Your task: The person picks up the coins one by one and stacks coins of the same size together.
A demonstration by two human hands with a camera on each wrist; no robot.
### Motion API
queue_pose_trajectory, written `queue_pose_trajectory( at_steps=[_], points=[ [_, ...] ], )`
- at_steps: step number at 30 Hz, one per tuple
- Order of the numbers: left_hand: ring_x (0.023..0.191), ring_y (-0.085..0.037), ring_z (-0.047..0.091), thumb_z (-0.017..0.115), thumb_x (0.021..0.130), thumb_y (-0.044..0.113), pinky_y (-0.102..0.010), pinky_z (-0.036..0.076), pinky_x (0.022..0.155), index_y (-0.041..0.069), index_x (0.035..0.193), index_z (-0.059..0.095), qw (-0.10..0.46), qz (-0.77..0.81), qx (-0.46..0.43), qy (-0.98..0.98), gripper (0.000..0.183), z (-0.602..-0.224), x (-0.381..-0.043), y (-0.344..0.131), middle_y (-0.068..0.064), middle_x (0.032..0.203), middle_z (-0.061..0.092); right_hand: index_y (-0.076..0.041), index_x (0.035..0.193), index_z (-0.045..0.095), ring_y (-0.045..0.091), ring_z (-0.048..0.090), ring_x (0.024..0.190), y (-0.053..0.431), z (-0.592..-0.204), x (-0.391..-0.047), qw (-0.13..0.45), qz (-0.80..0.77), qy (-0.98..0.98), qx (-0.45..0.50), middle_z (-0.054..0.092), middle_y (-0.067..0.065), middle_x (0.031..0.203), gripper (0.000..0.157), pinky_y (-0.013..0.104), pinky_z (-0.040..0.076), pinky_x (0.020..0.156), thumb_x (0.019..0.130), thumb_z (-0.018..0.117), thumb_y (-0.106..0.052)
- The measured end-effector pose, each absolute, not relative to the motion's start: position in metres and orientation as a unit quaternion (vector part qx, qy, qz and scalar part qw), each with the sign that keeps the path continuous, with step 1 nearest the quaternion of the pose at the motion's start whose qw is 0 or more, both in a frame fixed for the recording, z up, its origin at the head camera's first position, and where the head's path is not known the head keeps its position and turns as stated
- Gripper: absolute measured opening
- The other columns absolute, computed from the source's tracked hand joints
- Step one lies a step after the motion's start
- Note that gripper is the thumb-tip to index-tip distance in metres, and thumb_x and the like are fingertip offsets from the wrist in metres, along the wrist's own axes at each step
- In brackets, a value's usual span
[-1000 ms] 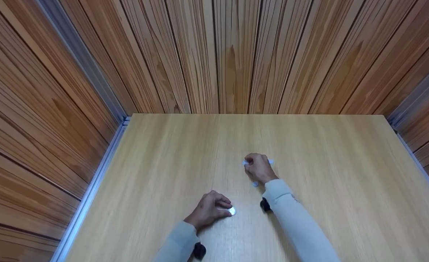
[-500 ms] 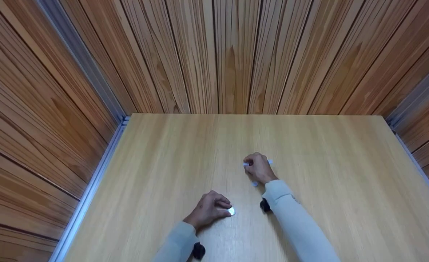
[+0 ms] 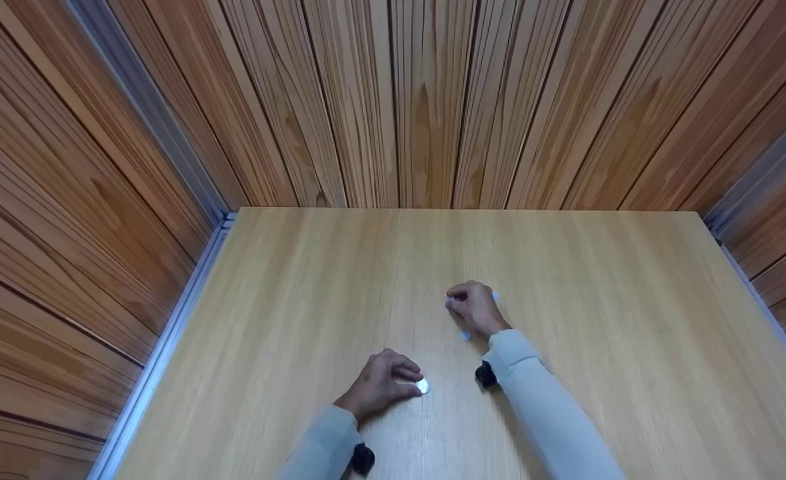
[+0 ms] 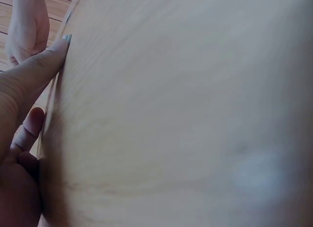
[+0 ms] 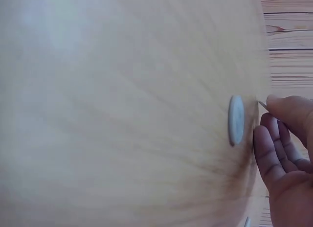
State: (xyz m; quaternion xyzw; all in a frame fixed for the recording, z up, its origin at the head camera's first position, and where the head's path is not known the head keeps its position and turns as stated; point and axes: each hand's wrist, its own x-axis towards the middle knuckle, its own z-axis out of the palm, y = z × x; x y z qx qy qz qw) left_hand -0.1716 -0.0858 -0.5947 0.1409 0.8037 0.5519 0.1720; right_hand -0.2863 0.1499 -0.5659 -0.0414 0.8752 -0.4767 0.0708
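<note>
In the head view my left hand [image 3: 381, 385] is low over the table, thumb and finger pinching a shiny pale disc [image 3: 423, 386] at its left side. The left wrist view shows only a sliver of that disc [image 4: 67, 38] at a fingertip. Farther forward and to the right, my right hand [image 3: 475, 308] pinches a thin pale disc [image 5: 262, 105], seen edge-on in the right wrist view and mostly hidden by the fingers from above. A second pale disc [image 3: 466, 336] lies just below this hand, and another disc [image 3: 495, 295] shows partly behind its knuckles.
The light wooden table [image 3: 313, 280] ends at a plank wall [image 3: 426, 107] at the back. A metal rail [image 3: 166, 340] runs along its left edge. Black wrist cameras sit under both sleeves, one below the right sleeve [image 3: 553, 413].
The disc in my right hand, which stuck out left of the fingertips, is now almost hidden by them. Both hands stay nearly in place.
</note>
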Motion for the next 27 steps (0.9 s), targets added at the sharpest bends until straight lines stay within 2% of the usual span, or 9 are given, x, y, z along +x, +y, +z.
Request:
queue_pose_trajectory(
  at_steps=[3,11,18,22,27],
  points=[
    [0.092,-0.006,0.069,0.084,0.080,0.010,-0.039,0.042,0.103,0.011,0.105,0.072,0.175,0.549,0.142,0.805,0.027,-0.595,-0.172,-0.086,0.008,0.093,0.075,-0.001,0.113,0.072,0.026,0.062,0.103,0.152,-0.567,-0.285,0.069,-0.487,0.870,-0.026,0.067,0.011,0.109,0.020,0.039,0.051,0.090,0.094,0.069,-0.004],
    [0.091,-0.006,0.070,0.083,0.080,0.009,-0.035,0.045,0.100,0.011,0.105,0.071,0.171,0.547,0.151,0.805,0.029,-0.594,-0.173,-0.086,0.008,0.093,0.075,0.000,0.110,0.074,0.026,0.064,0.103,0.154,-0.566,-0.282,0.051,-0.507,0.860,-0.005,0.070,0.012,0.107,0.018,0.039,0.051,0.089,0.093,0.070,-0.005],
    [0.104,-0.006,0.059,0.085,0.079,0.013,-0.034,0.038,0.099,0.014,0.104,0.074,0.155,0.525,0.160,0.821,0.027,-0.592,-0.173,-0.086,0.012,0.092,0.074,-0.001,0.112,0.074,0.024,0.063,0.101,0.160,-0.564,-0.276,0.051,-0.528,0.847,0.010,0.070,0.011,0.109,0.020,0.033,0.051,0.085,0.093,0.072,-0.010],
    [0.096,-0.005,0.067,0.085,0.079,0.011,-0.035,0.040,0.101,0.012,0.104,0.073,0.160,0.532,0.155,0.817,0.028,-0.592,-0.173,-0.086,0.011,0.092,0.074,-0.001,0.113,0.073,0.023,0.062,0.101,0.163,-0.563,-0.273,0.064,-0.555,0.829,0.023,0.069,0.011,0.110,0.021,0.028,0.052,0.082,0.093,0.071,-0.008],
    [0.095,-0.004,0.067,0.084,0.079,0.011,-0.036,0.041,0.101,0.012,0.105,0.073,0.163,0.532,0.151,0.817,0.028,-0.593,-0.172,-0.087,0.011,0.091,0.074,-0.001,0.113,0.073,0.022,0.061,0.099,0.166,-0.560,-0.268,0.069,-0.577,0.813,0.037,0.068,0.011,0.109,0.021,0.025,0.051,0.081,0.093,0.071,-0.009]
  ],
)
